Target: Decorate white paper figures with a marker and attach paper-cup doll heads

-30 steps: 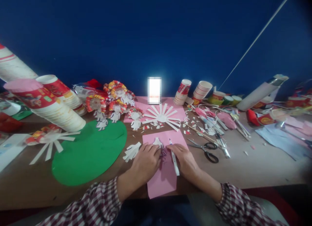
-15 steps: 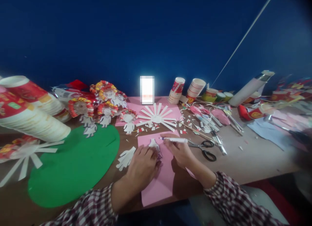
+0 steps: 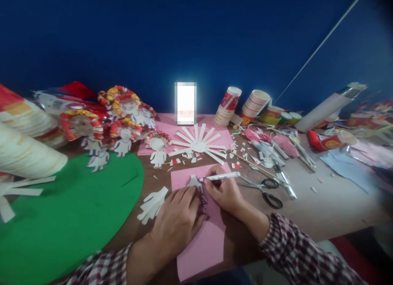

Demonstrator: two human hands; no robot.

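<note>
The left sleeve [image 3: 106,263] and right sleeve [image 3: 303,246] share a small plaid of maroon, near-black and white, the right cuff [image 3: 269,231] softly gathered.

Scissors [image 3: 263,187]: black handles, blades slightly parted. Behind, a white paper sunburst [image 3: 199,146] among scraps [image 3: 175,162]. Two short cup stacks [image 3: 255,104] near the blue wall [image 3: 196,39]. Left: green sheet [image 3: 92,211], paper figures [image 3: 122,146] at its far edge, tilted tall cup stack [image 3: 30,154] (cut off by frame). Right: pale blue sheet [image 3: 342,166], leaning tube [image 3: 322,109].
</note>
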